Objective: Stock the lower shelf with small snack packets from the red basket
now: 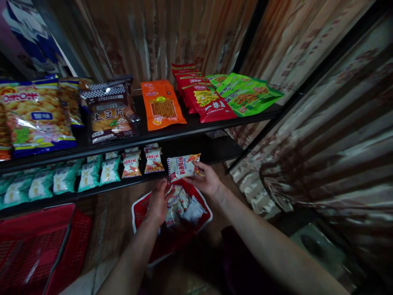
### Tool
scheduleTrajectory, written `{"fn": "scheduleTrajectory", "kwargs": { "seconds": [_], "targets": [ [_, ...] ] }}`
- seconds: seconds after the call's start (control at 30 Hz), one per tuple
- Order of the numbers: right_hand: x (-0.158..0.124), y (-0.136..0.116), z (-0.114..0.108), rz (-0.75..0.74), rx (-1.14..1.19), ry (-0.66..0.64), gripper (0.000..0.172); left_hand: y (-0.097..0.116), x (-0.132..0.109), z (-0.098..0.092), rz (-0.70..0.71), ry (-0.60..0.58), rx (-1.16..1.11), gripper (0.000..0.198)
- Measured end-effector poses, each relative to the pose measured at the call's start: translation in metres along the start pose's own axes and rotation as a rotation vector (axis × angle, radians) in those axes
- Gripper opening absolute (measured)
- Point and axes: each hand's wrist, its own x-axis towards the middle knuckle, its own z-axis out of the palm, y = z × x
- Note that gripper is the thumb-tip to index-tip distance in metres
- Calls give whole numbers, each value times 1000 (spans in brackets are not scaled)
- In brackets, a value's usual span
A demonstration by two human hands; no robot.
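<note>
Right hand (pixel 208 180): fingers pinch a snack packet (pixel 183 166), flat at the lower shelf (pixel 216 152) edge, its label up.
Left hand (pixel 158 203): fingers bent into the red bag (pixel 208 216) below, perhaps holding it open; grip unclear.

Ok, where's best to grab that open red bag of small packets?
Pinch the red bag at its open rim, coming from above on the left edge, where the left hand grips it: the mouth faces up, the film looks limp, and small packets fill the middle.

A small shop: shelves (pixel 190 125) stocked with snack packets (pixel 161 105), red shopping basket (pixel 33 246).
</note>
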Motion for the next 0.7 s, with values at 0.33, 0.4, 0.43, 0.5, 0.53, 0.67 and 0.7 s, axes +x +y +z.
{"fn": "scheduleTrajectory", "kwargs": {
  "seconds": [0.33, 0.4, 0.43, 0.5, 0.53, 0.67, 0.7],
  "targets": [
    [-10, 35, -3, -61, -143, -80, 8, 4, 12, 8, 48, -66, -188, 14],
    [-6, 33, -7, -109, -293, -102, 9, 6, 15, 4, 70, -39, -145, 20],
    [-4, 31, -9, -127, -345, -104, 13, 9, 15, 2, 77, -23, -118, 24],
    [-3, 28, -13, -127, -390, -95, 22, 16, 14, 0, 82, 2, -62, 30],
    [-3, 27, -15, -112, -394, -97, 25, 20, 13, 0, 79, 5, -37, 32],
    [-4, 31, -16, -52, -367, -151, 22, 31, 13, 1, 95, 8, -22, 33],
    [-4, 34, -15, -44, -346, -153, 21, 32, 14, 2, 103, 9, -46, 32]
  ]
}}
